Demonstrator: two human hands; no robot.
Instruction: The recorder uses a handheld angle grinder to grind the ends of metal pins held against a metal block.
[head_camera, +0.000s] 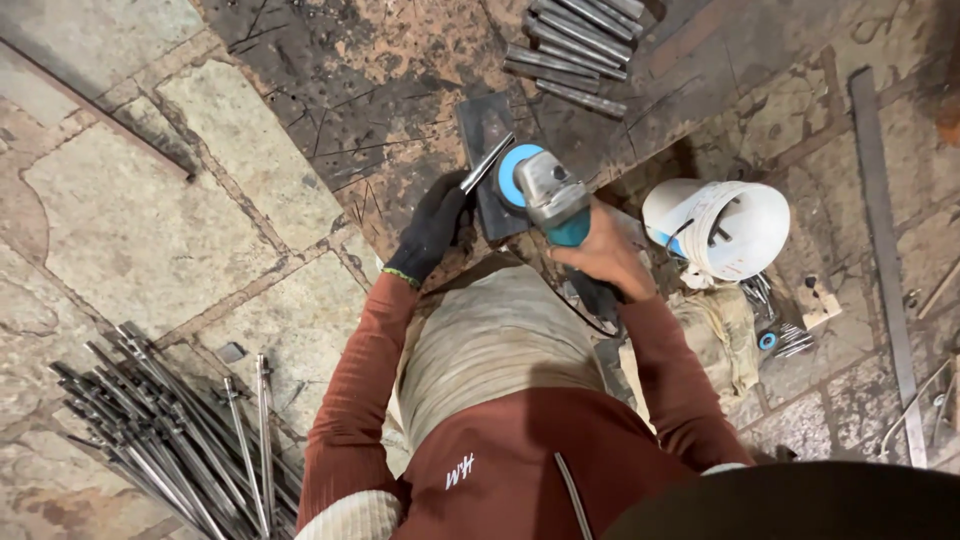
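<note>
Stone-slab floor (130, 230) carries everything; a dark scorched patch of it runs from the top edge down toward the middle, and the work sits at its lower end. Long thin steel rods (170, 440) are heaped at the floor's bottom-left corner, a flat steel bar (885, 260) lies along the right edge, short cut bar pieces (575, 50) sit in a row at the top edge, and a white hard hat (720, 228) lies upside down just right of the work. Dark steel plate (495, 165) lies flat on the scorched patch as a rest. Angle grinder (550, 195), teal body w/ blue disc, is held over the plate by the right hand (600, 255), bare, wrapped round the body behind the gear head. Judged heavy-ish, rigid, prone to kick; best gripped on the body well back from the disc. Short steel rod (487, 162) is pinched in the left hand (435, 225), black glove, fingers closed on its lower end, free tip angled up-right beside the disc; can't tell if touching. Rod looks stiff, light, smooth and prob slippery, ends likely sharp or hot; hold the end far from the disc.
</note>
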